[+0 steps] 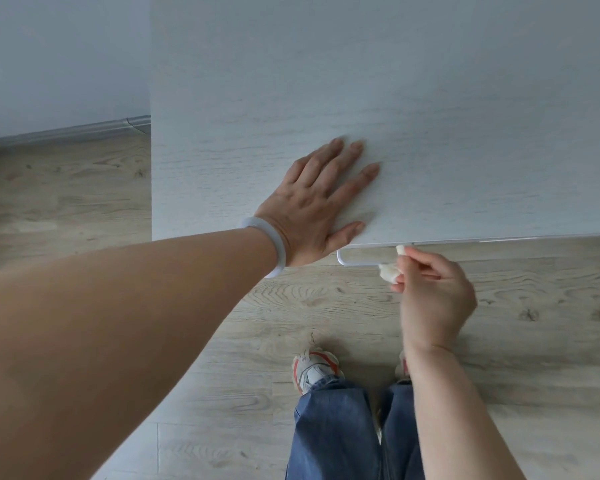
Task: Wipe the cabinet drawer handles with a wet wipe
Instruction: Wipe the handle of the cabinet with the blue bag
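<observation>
Here the left hand [317, 206] lies flat on the white top of the cabinet [430, 116], close to its front edge. Its fingers [352, 157] are straight and spread apart, and they hold nothing. A pale bracelet [274, 245] sits on that wrist.

Just under the front edge, a thin white handle [357, 263] sticks out from the drawer. The right hand [433, 296] is at the right end of this handle. Its fingers [414, 259] are curled and pinch a scrunched-up white wipe [388, 271]. The wipe is pressed against the handle. A small bit of the wipe pokes up by the cabinet edge, and the rest bunches out to the left of the hand. The right part of the handle is hidden behind the wipe and the hand.

Down below is a light wooden floor [84, 202]. The person wears blue jeans [333, 431] and white shoes [314, 370] with red marks.
</observation>
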Tool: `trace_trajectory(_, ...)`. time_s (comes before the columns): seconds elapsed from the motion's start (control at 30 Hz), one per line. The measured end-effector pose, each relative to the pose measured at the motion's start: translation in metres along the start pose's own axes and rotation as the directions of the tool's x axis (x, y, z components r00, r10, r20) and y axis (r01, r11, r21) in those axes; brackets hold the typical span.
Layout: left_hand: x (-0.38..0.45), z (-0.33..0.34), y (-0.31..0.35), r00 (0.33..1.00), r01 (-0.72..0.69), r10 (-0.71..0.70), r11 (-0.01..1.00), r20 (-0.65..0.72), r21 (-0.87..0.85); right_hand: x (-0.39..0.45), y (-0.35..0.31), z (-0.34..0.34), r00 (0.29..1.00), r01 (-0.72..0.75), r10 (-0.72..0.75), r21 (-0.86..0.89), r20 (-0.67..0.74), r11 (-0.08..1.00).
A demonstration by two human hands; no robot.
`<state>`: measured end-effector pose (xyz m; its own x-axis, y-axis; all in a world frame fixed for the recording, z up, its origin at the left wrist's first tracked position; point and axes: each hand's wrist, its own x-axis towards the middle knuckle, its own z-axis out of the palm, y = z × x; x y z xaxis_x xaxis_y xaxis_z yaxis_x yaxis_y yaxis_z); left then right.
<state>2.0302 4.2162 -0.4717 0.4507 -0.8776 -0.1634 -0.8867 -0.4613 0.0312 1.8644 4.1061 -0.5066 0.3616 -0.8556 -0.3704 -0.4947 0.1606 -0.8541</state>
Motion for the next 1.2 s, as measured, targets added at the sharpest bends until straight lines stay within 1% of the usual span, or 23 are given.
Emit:
trace_trajectory(0.07, -0.001, -0.001, -0.001, 1.000, 0.003, -0.003, 1.000, 0.008, 0.002, -0.003, 0.003, 0.006, 0.999, 0.042, -0.043, -0.061, -0.018, 0.997)
trace_trajectory(0.1, -0.001, -0.001, -0.001, 1.000, 0.004, -0.004, 1.000, 0.015, 0.002, -0.010, 0.002, 0.014, 0.995, 0.096, -0.094, -0.103, 0.031, 0.990)
trace_trajectory(0.17, -0.001, -0.001, -0.001, 1.000, 0.004, -0.005, 1.000, 0.018, 0.005, -0.023, 0.000, 0.027, 0.964, 0.216, -0.181, -0.175, 0.194, 0.961)
trace_trajectory(0.2, -0.001, -0.001, 0.000, 1.000, 0.003, -0.003, 1.000, 0.017, 0.005, -0.025, -0.001, 0.029, 0.945, 0.265, -0.211, -0.207, 0.250, 0.942)
trace_trajectory(0.23, -0.001, -0.001, 0.000, 1.000, 0.003, -0.003, 1.000, 0.015, 0.004, -0.024, -0.003, 0.027, 0.936, 0.283, -0.216, -0.230, 0.277, 0.931)
trace_trajectory(0.27, -0.002, 0.000, 0.000, 1.000, 0.006, -0.006, 1.000, 0.012, 0.004, -0.019, -0.004, 0.022, 0.939, 0.284, -0.217, -0.250, 0.266, 0.926)
trace_trajectory(0.37, -0.001, 0.000, 0.000, 1.000, 0.008, -0.008, 1.000, 0.008, 0.006, -0.003, -0.003, 0.006, 0.968, 0.250, -0.228, -0.292, 0.109, 0.923)
trace_trajectory(0.4, 0.000, 0.000, 0.000, 1.000, 0.009, -0.009, 1.000, 0.006, 0.008, -0.003, -0.004, 0.005, 0.968, 0.249, -0.234, -0.306, 0.084, 0.919)
trace_trajectory(0.47, 0.000, -0.001, 0.000, 1.000, 0.008, -0.008, 1.000, 0.005, 0.006, -0.010, -0.007, 0.013, 0.958, 0.286, -0.256, -0.320, 0.132, 0.904)
trace_trajectory(0.57, -0.001, 0.000, 0.000, 1.000, 0.007, -0.008, 1.000, 0.002, 0.006, -0.014, -0.008, 0.021, 0.929, 0.335, -0.251, -0.330, 0.274, 0.882)
trace_trajectory(0.6, -0.001, 0.000, 0.000, 1.000, 0.009, -0.009, 1.000, 0.001, 0.003, -0.010, -0.007, 0.018, 0.927, 0.341, -0.255, -0.336, 0.275, 0.878)
trace_trajectory(0.63, -0.001, 0.000, -0.001, 1.000, 0.011, -0.011, 1.000, 0.002, 0.002, -0.005, -0.005, 0.013, 0.934, 0.335, -0.262, -0.341, 0.244, 0.878)
trace_trajectory(0.73, 0.000, 0.000, -0.001, 1.000, 0.013, -0.013, 1.000, -0.005, 0.002, 0.001, -0.002, 0.003, 0.957, 0.290, -0.272, -0.331, 0.101, 0.898)
trace_trajectory(0.77, 0.000, 0.000, -0.001, 1.000, 0.013, -0.013, 1.000, -0.005, 0.002, -0.002, -0.002, 0.006, 0.956, 0.294, -0.276, -0.329, 0.101, 0.897)
trace_trajectory(0.8, 0.000, 0.000, -0.001, 1.000, 0.015, -0.015, 1.000, -0.001, 0.001, -0.008, -0.003, 0.011, 0.950, 0.312, -0.284, -0.332, 0.132, 0.890)
trace_trajectory(0.9, -0.001, 0.000, 0.000, 1.000, 0.017, -0.017, 1.000, 0.011, 0.007, -0.016, -0.004, 0.021, 0.916, 0.374, -0.291, -0.324, 0.278, 0.869)
trace_trajectory(0.93, -0.001, 0.001, 0.000, 1.000, 0.018, -0.018, 1.000, 0.013, 0.009, -0.013, -0.004, 0.018, 0.915, 0.372, -0.285, -0.323, 0.286, 0.870)
trace_trajectory(0.97, -0.001, 0.001, 0.000, 1.000, 0.019, -0.019, 1.000, 0.015, 0.009, -0.007, -0.004, 0.014, 0.924, 0.354, -0.275, -0.326, 0.264, 0.877)
trace_trajectory(1.07, 0.000, 0.001, 0.000, 0.999, 0.026, -0.026, 1.000, 0.022, 0.007, 0.003, -0.004, 0.002, 0.966, 0.254, -0.220, -0.334, 0.137, 0.908)
trace_trajectory(1.1, 0.000, 0.000, 0.000, 0.999, 0.028, -0.028, 1.000, 0.026, 0.008, 0.001, -0.005, 0.004, 0.969, 0.241, -0.209, -0.337, 0.128, 0.910)
trace_trajectory(1.13, 0.000, 0.000, 0.000, 0.999, 0.029, -0.029, 1.000, 0.029, 0.007, -0.004, -0.007, 0.010, 0.967, 0.245, -0.205, -0.345, 0.150, 0.906)
trace_trajectory(1.2, 0.000, 0.000, 0.000, 0.999, 0.025, -0.025, 1.000, 0.036, 0.000, -0.013, -0.009, 0.021, 0.944, 0.283, -0.187, -0.372, 0.272, 0.884)
